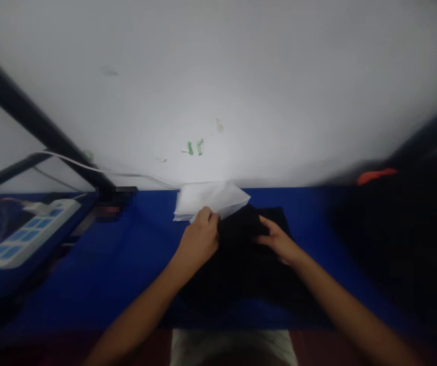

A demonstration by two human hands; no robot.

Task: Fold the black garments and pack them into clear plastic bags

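Observation:
A dark black cloth (241, 264) lies bunched in front of me, part of it raised between my hands; its exact kind is too dark to make out. My left hand (200, 238) is closed at the cloth's left edge, its knuckles up against a thin white sheet (228, 199). The fingertips there are partly hidden. On the other side, my right hand (277, 239) pinches a fold of the cloth between thumb and fingers. Behind both, a stack of white sheets (191, 198), paper or thin plastic, rests near the wall.
The blue tabletop (126, 269) meets a white wall (279, 101) at the back. A power strip (31, 236) with blue sockets lies at left beside a black metal frame bar (50, 127). A white cable (99, 170) runs along the wall. An orange object (376, 176) sits over a dark mass at right.

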